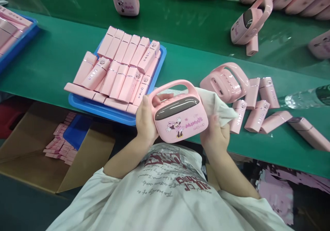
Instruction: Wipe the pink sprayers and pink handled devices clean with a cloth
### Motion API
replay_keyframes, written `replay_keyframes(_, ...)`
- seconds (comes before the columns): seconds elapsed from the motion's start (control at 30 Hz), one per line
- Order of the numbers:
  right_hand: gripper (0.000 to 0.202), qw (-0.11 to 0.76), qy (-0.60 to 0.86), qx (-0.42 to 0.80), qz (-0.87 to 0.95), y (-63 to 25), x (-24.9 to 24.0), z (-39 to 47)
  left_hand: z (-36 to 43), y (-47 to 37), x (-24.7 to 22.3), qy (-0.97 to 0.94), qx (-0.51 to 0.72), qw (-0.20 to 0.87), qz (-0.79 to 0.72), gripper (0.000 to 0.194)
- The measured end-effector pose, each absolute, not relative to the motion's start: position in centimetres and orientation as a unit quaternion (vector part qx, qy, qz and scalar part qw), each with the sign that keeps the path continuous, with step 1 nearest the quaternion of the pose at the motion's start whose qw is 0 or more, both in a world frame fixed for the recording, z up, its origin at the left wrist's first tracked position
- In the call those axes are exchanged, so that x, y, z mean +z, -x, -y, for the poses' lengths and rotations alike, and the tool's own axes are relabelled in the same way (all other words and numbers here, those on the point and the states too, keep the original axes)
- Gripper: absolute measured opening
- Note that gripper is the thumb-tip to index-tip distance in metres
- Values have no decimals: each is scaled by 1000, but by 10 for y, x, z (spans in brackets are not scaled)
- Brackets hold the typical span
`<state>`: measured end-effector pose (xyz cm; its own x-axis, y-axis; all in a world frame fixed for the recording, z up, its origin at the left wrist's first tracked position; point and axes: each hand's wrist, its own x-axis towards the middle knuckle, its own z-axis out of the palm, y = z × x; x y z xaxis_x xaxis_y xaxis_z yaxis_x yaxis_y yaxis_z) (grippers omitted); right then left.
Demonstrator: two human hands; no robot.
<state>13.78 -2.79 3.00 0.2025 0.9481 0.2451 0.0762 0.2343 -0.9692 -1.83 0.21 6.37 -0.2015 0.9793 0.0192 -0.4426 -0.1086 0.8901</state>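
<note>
My left hand is closed round the left side of a pink handled device that looks like a small portable speaker. Its front faces me, with a dark glossy panel and a cartoon mouse print, and some fingers pass behind the handle. In my right hand, a soft white bag or cloth is pinched beside and behind the speaker; I cannot tell which it is. Just beyond lies a second pink speaker, tipped with its slotted face showing. Several pink rectangular sticks lie to its right.
A blue tray piled with pink sticks stands on the green bench, another blue tray far left. More speakers stand at the back. A clear bottle lies right. Below left is an open cardboard box.
</note>
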Motion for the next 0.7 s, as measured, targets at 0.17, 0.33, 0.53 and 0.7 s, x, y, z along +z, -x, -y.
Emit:
replay_keyframes(0.17,55,655,374,423,501,-131,19,23,-11,7,70,-231,643,617,-391,44)
replay_keyframes(0.33,60,640,440,446,445,-133,30,7,-14,8,58,-282,615,652,-342,37)
replay_keyframes(0.53,71,558,470,569,380,-132,34,-3,-16,15,50,-407,631,581,-313,42)
replay_keyframes(0.7,42,632,537,431,356,-128,25,7,-16,9,56,-312,645,602,-351,41)
